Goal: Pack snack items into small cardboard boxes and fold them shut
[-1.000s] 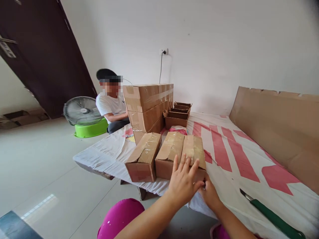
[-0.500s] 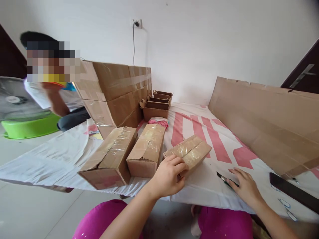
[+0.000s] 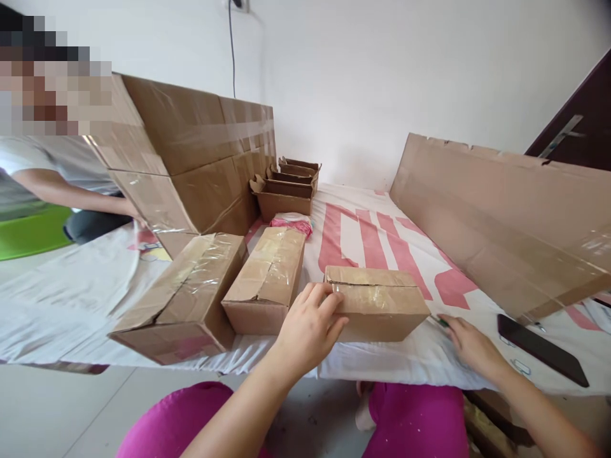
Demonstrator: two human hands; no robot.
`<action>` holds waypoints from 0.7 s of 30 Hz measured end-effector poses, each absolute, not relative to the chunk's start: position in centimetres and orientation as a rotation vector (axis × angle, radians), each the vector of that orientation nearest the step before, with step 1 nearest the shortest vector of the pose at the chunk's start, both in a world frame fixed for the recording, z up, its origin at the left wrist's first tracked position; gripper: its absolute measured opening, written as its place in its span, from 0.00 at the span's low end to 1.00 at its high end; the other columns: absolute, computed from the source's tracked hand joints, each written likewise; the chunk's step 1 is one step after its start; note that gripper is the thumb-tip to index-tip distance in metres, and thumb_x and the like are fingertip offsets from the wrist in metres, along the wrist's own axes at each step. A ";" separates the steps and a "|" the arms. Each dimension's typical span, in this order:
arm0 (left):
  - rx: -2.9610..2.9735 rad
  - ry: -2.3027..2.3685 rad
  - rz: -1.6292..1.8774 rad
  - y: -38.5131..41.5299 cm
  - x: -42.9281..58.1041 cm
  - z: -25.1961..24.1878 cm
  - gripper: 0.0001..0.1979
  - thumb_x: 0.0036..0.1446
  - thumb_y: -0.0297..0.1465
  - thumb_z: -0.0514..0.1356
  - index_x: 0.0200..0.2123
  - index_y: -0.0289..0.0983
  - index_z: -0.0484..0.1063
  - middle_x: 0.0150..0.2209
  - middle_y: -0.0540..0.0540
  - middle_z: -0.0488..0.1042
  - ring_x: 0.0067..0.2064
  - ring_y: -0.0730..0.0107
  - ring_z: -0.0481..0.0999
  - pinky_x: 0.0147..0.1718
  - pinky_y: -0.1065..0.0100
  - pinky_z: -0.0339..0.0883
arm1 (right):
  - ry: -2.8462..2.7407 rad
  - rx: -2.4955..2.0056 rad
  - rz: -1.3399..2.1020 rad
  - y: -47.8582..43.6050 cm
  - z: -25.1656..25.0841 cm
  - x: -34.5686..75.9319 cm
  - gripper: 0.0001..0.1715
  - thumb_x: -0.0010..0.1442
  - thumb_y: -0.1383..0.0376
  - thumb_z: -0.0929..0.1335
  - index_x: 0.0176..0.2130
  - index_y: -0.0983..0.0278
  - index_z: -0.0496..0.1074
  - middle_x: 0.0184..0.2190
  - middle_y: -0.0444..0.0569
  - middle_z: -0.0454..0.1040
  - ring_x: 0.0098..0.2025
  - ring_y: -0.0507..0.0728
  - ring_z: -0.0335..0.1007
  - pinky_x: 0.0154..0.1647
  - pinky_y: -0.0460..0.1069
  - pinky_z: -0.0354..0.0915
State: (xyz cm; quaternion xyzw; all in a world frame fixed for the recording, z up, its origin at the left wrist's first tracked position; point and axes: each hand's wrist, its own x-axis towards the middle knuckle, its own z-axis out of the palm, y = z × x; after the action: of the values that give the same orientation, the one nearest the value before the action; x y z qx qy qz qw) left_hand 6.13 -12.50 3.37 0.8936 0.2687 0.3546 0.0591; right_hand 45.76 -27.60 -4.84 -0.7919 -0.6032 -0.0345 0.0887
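Observation:
In front of me a small taped cardboard box (image 3: 377, 299) lies crosswise near the table's front edge. My left hand (image 3: 310, 321) grips its left end, fingers curled over the top corner and thumb lower down. Close to the box's right end, my right hand (image 3: 470, 343) is closed around a utility knife (image 3: 442, 321). Only a small dark green part of the knife shows; its blade end is hard to make out beside the box corner. Left of my left hand stand two similar taped boxes, a nearer-middle one (image 3: 270, 267) and a larger-looking one (image 3: 186, 292).
Several open boxes (image 3: 286, 202) stand in a row behind, with a pink-and-white bundle (image 3: 292, 222) before them. A large taped carton (image 3: 200, 127) rises at left, with a person's arm (image 3: 81, 194) beside it. At right are a cardboard sheet (image 3: 487, 216) and a phone (image 3: 541, 350).
The small box has turned from slanted to crosswise, with my left hand still at its left end. My right hand has taken hold of the utility knife. The view has shifted slightly.

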 end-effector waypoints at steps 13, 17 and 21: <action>2.591 0.980 1.057 -12.4 6.3 2.6 0.12 0.51 0.26 0.67 0.40 0.41 0.74 0.38 0.47 0.65 0.40 0.65 0.70 0.39 0.63 0.71 | -2.656 -1.595 -0.356 -16.3 11.0 28.7 0.29 0.64 0.71 0.61 0.62 0.52 0.64 0.40 0.47 0.76 0.35 0.52 0.73 0.33 0.46 0.66; 2.621 0.994 1.065 -12.5 6.2 2.5 0.10 0.52 0.27 0.67 0.39 0.40 0.75 0.38 0.47 0.65 0.40 0.64 0.69 0.40 0.62 0.71 | -2.751 -1.548 -0.532 -14.9 10.8 27.2 0.29 0.62 0.72 0.63 0.60 0.53 0.67 0.34 0.47 0.74 0.31 0.53 0.71 0.32 0.47 0.63; 2.658 1.000 1.073 -12.6 6.1 2.5 0.09 0.52 0.28 0.66 0.39 0.39 0.75 0.38 0.46 0.66 0.40 0.62 0.69 0.39 0.59 0.72 | -2.781 -1.632 -0.536 -16.8 11.1 31.3 0.30 0.58 0.76 0.61 0.53 0.52 0.73 0.28 0.46 0.72 0.28 0.54 0.69 0.29 0.48 0.59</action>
State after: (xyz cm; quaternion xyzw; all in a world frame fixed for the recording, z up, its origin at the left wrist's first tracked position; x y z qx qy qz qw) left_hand 6.14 -12.63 2.48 0.8743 0.3290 0.3530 0.0528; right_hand 31.35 -16.76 11.14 -0.4983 -0.8490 -0.1636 -0.0633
